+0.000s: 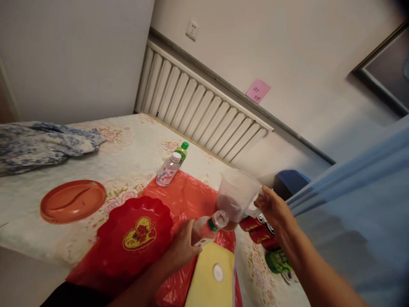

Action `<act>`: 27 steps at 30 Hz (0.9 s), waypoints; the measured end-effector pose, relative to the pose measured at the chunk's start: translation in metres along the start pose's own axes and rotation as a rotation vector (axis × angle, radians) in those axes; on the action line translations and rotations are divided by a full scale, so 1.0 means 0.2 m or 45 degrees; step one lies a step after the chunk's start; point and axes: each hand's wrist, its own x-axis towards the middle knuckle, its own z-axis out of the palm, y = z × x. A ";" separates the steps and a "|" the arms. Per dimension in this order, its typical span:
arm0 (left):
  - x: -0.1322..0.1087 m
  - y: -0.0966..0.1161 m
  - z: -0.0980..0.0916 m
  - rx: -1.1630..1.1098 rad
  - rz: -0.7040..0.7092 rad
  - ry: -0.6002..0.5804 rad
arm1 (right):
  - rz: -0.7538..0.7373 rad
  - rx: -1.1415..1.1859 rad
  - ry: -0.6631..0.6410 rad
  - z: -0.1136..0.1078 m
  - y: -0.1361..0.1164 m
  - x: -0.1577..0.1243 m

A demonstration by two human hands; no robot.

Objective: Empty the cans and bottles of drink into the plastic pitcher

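Observation:
My left hand is closed around a clear plastic bottle with a green band at its neck and no cap on it. The bottle is tilted, its mouth close to a translucent plastic pitcher. My right hand grips the pitcher by its handle, and dark liquid shows in its lower part. Below them, a white cap lies on a yellow board. Whether liquid is passing between bottle and pitcher I cannot tell.
A red scalloped tray and red plastic sheet cover part of the table. Nearby are an orange lid, a white-capped bottle, a green-capped bottle, red cans and a green packet. A blue curtain hangs at right.

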 end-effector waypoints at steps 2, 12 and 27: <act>-0.01 0.01 0.00 0.011 -0.009 -0.011 | 0.079 0.194 0.026 0.07 0.07 0.05; -0.03 0.04 -0.01 0.037 -0.075 -0.024 | 0.146 0.519 0.163 0.35 0.48 0.18; 0.00 -0.01 0.03 0.093 -0.011 0.026 | 0.025 0.217 0.358 0.29 0.60 0.05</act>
